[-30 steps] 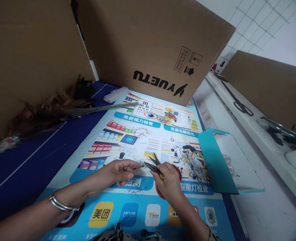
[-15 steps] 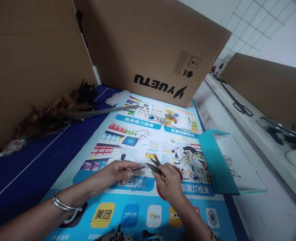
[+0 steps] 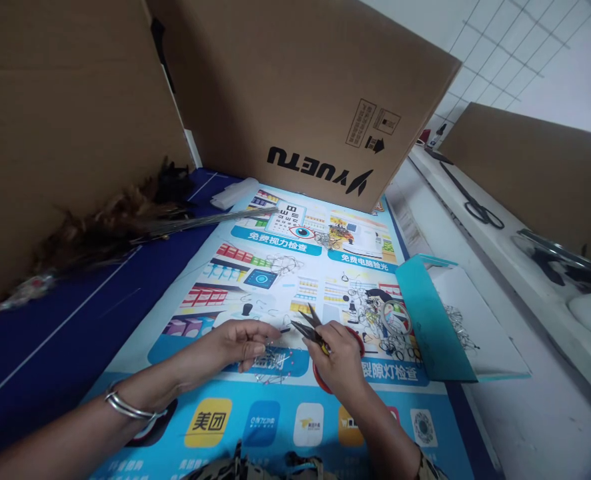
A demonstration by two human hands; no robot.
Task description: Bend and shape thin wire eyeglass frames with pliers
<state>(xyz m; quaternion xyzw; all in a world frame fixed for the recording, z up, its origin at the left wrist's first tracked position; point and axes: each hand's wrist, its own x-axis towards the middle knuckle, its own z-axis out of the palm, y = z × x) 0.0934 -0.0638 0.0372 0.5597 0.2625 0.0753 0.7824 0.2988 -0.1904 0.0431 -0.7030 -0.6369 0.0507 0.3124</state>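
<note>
My left hand (image 3: pixel 243 343) is closed in a pinch over the printed sheet (image 3: pixel 270 457); what sits between its fingertips is too small to make out. Just below those fingers lie thin wire pieces with pink tips (image 3: pixel 278 367). My right hand (image 3: pixel 338 353) is wrapped round pliers (image 3: pixel 309 330), whose dark jaws point up and left, close to the left fingertips. A red ring-like item (image 3: pixel 358 339) shows partly behind the right hand. To its right, a tangle of small wire and dark pieces (image 3: pixel 370 307) surrounds a clear round ring (image 3: pixel 396 317).
A teal box (image 3: pixel 433 327) with wire pieces inside stands at the right. Large cardboard (image 3: pixel 285 87) rises behind the sheet. Brown feathery material and long thin rods (image 3: pixel 210 220) lie at left. Scissors (image 3: pixel 483 212) rest on the right ledge.
A dark thin piece at the left fingertips now shows less, near the pliers' tips. Both hands are in nearly the same place.
</note>
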